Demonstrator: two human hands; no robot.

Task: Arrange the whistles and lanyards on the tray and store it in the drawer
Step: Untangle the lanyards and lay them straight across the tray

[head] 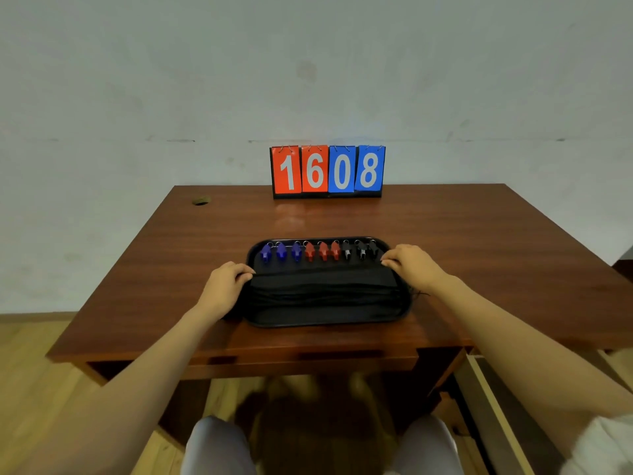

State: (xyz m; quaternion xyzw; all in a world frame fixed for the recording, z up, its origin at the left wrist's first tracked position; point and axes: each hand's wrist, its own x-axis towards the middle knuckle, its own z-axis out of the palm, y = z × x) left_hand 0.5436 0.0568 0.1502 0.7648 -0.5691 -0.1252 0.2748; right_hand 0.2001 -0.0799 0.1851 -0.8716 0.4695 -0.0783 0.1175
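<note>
A black tray (329, 322) lies on the wooden desk in front of me. Along its far side stands a row of whistles: three blue (281, 252), three red (323, 250) and three black (361, 250). Black lanyards (322, 291) lie bundled across the tray's near half. My left hand (226, 284) rests at the tray's left edge, fingers curled on the rim and the lanyards' left end. At the right edge, my right hand (409, 265) has its fingers bent over the rim by the lanyards' right end.
A flip scoreboard (329, 171) reading 1608 stands at the desk's (171, 262) far edge against the wall. A cable hole (201, 200) sits at the far left corner. An open drawer (493, 406) juts out under the desk's right side. My knees show below.
</note>
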